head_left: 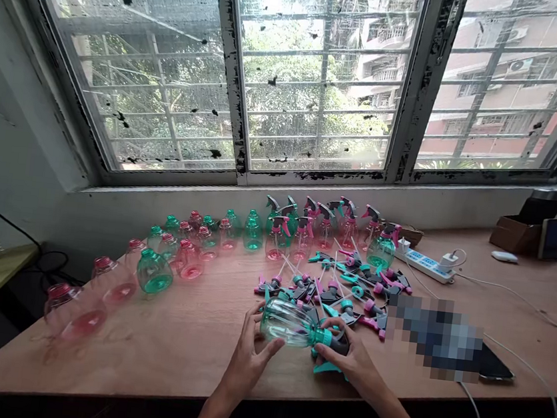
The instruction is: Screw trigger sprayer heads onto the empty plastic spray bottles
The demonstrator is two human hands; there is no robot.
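Note:
A clear green spray bottle lies sideways in the air above the front of the table, its neck to the right. My left hand is closed around its base end. At the neck, my right hand grips the teal collar of a dark grey spray head with thumb and fingers. The head sits against the bottle's mouth; how tightly it is joined I cannot tell. Just behind the hands lies a pile of loose spray heads in teal, pink and grey, some with thin white tubes.
Several headless bottles, such as a green one and a pink one, stand at the left. Bottles with spray heads line the wall. A power strip, cables, a phone and a brown box are at the right.

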